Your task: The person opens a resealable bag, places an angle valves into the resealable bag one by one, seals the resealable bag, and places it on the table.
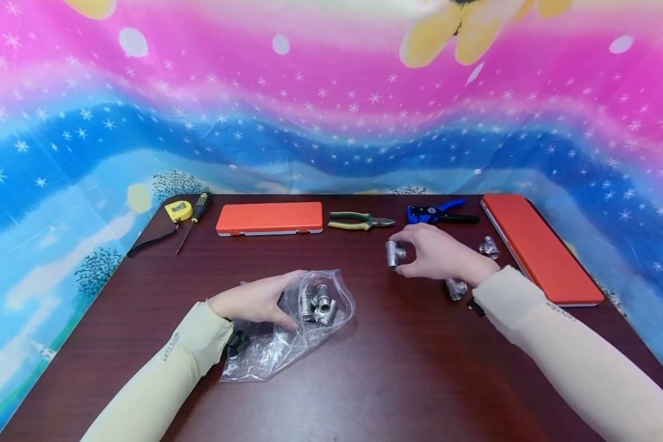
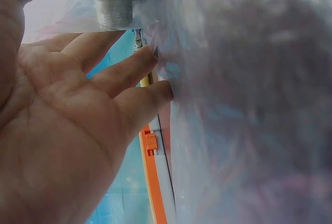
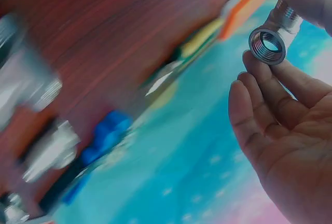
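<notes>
My right hand (image 1: 433,250) pinches a silvery threaded tee pipe fitting (image 1: 392,254) between thumb and fingertips, above the table right of centre. Its threaded opening faces the camera in the right wrist view, where the fitting (image 3: 267,46) sits at the fingertips. On the left, my left hand (image 1: 259,300) holds a clear plastic bag (image 1: 276,350), thumb at the near side and fingers at the far side. Several metal fittings (image 1: 323,298) lie inside the bag. Bag plastic (image 2: 249,105) fills much of the left wrist view beside the fingers.
Loose tee fittings (image 1: 489,247) lie near the right hand, one partly hidden by the wrist. Along the back are a tape measure (image 1: 178,211), screwdriver (image 1: 194,221), orange case (image 1: 271,218), pliers (image 1: 361,221) and blue wire stripper (image 1: 435,212). Another orange case (image 1: 541,248) lies right.
</notes>
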Demonstrator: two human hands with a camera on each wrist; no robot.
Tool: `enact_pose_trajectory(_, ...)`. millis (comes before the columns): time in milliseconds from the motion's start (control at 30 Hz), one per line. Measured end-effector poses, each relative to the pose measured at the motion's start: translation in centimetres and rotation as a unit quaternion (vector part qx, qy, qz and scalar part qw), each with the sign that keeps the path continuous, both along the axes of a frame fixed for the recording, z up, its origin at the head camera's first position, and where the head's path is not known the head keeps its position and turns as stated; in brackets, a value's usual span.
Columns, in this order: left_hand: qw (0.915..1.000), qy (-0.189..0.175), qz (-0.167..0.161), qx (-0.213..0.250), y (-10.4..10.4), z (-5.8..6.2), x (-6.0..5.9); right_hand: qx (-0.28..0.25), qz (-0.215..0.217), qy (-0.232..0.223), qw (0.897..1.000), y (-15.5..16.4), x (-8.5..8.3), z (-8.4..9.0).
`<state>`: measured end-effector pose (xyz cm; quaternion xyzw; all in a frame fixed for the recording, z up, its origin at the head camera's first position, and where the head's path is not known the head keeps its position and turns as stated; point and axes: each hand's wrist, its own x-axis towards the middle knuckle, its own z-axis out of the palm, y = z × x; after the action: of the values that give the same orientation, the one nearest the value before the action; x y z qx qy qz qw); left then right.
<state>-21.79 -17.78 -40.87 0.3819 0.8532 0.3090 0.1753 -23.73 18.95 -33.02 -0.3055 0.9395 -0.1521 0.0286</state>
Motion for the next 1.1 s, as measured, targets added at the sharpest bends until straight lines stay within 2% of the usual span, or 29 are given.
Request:
enact_pose_trajectory(133, 1.0, 0.001, -0.004, 0.003, 0.0, 0.0, -0.1, -0.015, 0.039, 0.033, 0.999, -2.9, 1.8, 0.4)
enact_pose_trajectory(333, 0.9999, -0.007, -0.007, 0.009, -0.1, 0.0, -0.2, -0.019, 0.076, 0.043, 0.996, -7.1, 3.8, -0.4)
enact_pose_trajectory(467, 0.9999, -0.006, -0.006, 0.01, -0.1, 0.0, -0.2, -0.015, 0.084, 0.048, 0.995, -9.2, 4.6, -1.1)
enact_pose_trajectory(667, 1.0, -0.004, -0.003, 0.007, -0.1, -0.1, -0.3, -0.016, 0.078, 0.058, 0.995, -11.2, 4.9, -2.0)
enact_pose_trajectory(900, 0.9999, 0.003, -0.009, 0.005, -0.1, -0.2, -0.5, -0.028, 0.064, 0.063, 0.996, -11.1, 4.8, -2.0)
enact_pose_trajectory(1100, 1.0, -0.006, 0.003, -0.006, -0.2, -0.1, -0.4, -0.019, 0.039, 0.065, 0.997, -7.7, 4.1, -0.5)
